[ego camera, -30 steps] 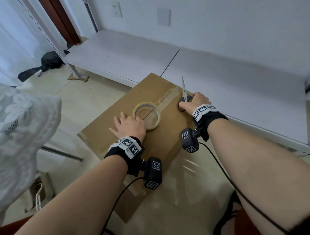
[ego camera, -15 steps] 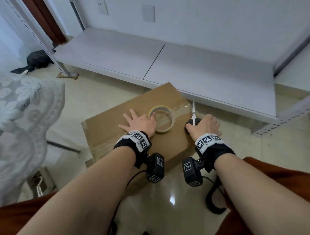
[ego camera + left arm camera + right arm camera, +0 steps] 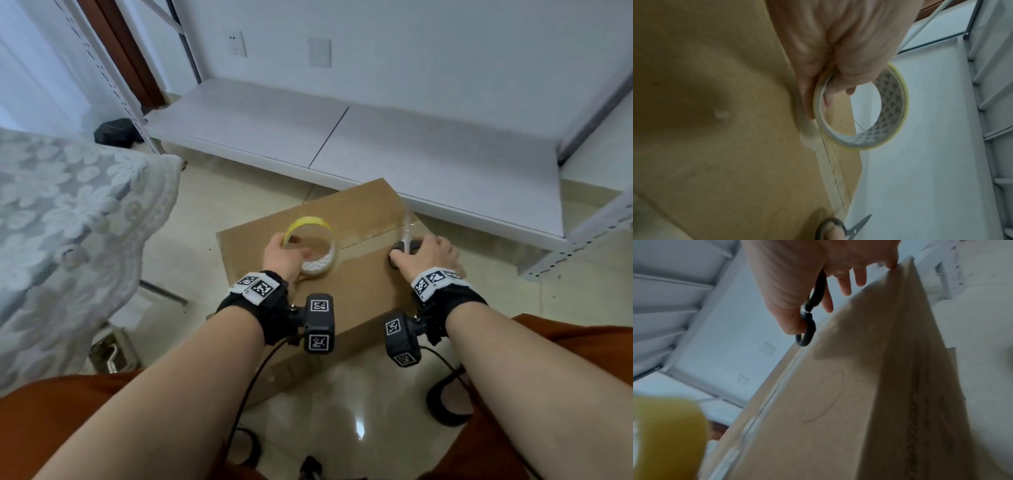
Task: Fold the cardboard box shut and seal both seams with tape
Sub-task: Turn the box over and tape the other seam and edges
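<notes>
The brown cardboard box (image 3: 363, 284) lies on the floor with its flaps folded shut and clear tape (image 3: 830, 164) along the centre seam. My left hand (image 3: 284, 255) grips the yellow-edged tape roll (image 3: 318, 267), tilted up off the box top. In the left wrist view my fingers curl through the tape roll (image 3: 892, 104). My right hand (image 3: 428, 253) holds the black-handled scissors (image 3: 407, 228) at the box's right edge, blades pointing away from me. The right wrist view shows the scissors' handle loops (image 3: 807, 331) by my thumb above the box (image 3: 838, 402).
A low white shelf (image 3: 411, 154) runs just behind the box, with a perforated metal rail (image 3: 565, 253) at its right end. A white lace cloth (image 3: 68, 222) hangs at the left. A black bag (image 3: 116, 132) sits far left. Glossy tiled floor (image 3: 359, 404) lies before me.
My left hand went from lying flat beside the tape roll to gripping it and tipping it up. My right hand stayed on the scissors. The head view shifted back and down.
</notes>
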Demonstrator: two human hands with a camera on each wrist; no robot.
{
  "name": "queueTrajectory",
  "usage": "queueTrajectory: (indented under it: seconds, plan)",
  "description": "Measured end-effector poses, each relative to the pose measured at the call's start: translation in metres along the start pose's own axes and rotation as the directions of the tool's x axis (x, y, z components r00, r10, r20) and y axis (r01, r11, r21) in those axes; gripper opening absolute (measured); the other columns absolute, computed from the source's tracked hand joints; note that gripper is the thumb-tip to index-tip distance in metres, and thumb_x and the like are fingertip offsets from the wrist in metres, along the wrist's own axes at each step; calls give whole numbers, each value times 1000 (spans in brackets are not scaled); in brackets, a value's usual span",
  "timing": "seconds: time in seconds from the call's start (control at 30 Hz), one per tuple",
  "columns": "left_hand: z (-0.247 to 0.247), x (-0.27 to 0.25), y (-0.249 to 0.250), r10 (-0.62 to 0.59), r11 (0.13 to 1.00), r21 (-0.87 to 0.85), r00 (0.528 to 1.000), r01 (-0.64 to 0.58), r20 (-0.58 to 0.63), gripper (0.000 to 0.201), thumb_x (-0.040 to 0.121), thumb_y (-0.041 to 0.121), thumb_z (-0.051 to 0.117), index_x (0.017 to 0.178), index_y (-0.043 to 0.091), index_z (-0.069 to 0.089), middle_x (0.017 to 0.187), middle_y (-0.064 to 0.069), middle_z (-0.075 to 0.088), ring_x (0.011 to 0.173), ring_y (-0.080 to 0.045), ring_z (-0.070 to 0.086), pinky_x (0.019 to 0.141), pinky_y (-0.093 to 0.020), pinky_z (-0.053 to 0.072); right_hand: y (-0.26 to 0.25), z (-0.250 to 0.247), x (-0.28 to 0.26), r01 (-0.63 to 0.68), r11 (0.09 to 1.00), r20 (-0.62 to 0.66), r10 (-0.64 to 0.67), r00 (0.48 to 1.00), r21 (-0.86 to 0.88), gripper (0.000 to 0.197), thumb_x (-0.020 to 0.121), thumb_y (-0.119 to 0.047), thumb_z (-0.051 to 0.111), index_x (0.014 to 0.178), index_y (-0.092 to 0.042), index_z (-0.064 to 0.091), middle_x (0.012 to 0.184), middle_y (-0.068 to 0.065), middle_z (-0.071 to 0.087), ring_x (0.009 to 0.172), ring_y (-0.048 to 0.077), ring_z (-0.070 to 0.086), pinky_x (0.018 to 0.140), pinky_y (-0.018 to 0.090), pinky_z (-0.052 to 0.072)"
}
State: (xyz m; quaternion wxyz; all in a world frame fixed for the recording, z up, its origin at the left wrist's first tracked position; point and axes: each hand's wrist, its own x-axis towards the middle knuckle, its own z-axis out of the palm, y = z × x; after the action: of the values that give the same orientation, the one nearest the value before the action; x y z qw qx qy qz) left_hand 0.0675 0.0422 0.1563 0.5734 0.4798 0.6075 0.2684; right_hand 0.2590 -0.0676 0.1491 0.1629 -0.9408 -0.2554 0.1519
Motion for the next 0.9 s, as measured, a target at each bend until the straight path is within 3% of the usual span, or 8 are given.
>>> queueTrajectory:
  seconds: [0.07,0.13,0.27,0.4,0.5,0.7,0.8,0.9]
  plan:
    - [-17,-5,-4,127,987,118,974,-106,-187,25,81,-8,51,87,15,59,93,-8,64,86,-29,61,67,-27,45,8,0,3,-71,997,22,71,997,25,60,69,-45,63,120,-17,52,129,13,50,121,33,42,102,45,32]
    - [-38,-10,-9,195,964,241,907,-108,-373,24,83,-4,49,95,10,64,92,-10,62,84,-27,56,70,-26,39,11,0,4,-107,993,19,106,994,40,58,70,-43,64,119,-15,50,128,15,50,121,34,42,104,46,29]
    - [-65,-11,-26,56,898,403,865,174,-498,31,88,13,46,111,11,66,117,-22,61,113,-40,52,93,-40,41,5,6,2,-140,988,-7,141,990,58,50,70,-43,61,110,-15,49,126,15,51,120,32,42,104,47,24]
    - [-62,-18,-36,-63,920,323,897,222,-437,38,99,22,37,131,9,52,132,-20,54,120,-40,49,100,-40,37,10,13,-1,-128,991,-42,130,991,45,54,70,-41,62,116,-16,49,128,15,49,121,32,41,108,50,22]
    - [-54,-16,-36,-33,916,362,933,171,-358,45,102,30,33,143,12,40,137,-17,51,123,-38,48,99,-38,36,15,15,-3,-171,984,-62,174,983,39,59,70,-41,63,121,-15,47,131,17,46,124,34,39,110,53,20]
    - [-35,21,12,117,804,593,970,32,-211,36,101,24,40,121,1,58,129,-24,54,118,-39,51,95,-40,40,22,9,-18,-399,906,-114,415,903,140,63,72,-37,65,120,-7,39,129,24,39,120,38,36,100,47,32]
    - [-20,29,25,222,779,626,938,-5,-268,35,90,12,52,123,17,62,130,-20,50,118,-37,47,93,-37,41,18,12,-21,-397,908,-109,412,905,138,64,72,-33,67,121,-4,38,131,22,38,120,36,36,99,46,33]
    - [-14,25,25,300,798,590,930,-124,-211,39,90,3,45,121,15,64,119,-19,61,108,-38,57,86,-39,48,12,15,-19,-358,927,-87,368,926,113,62,73,-31,67,121,-3,39,129,21,40,120,36,37,98,46,35]
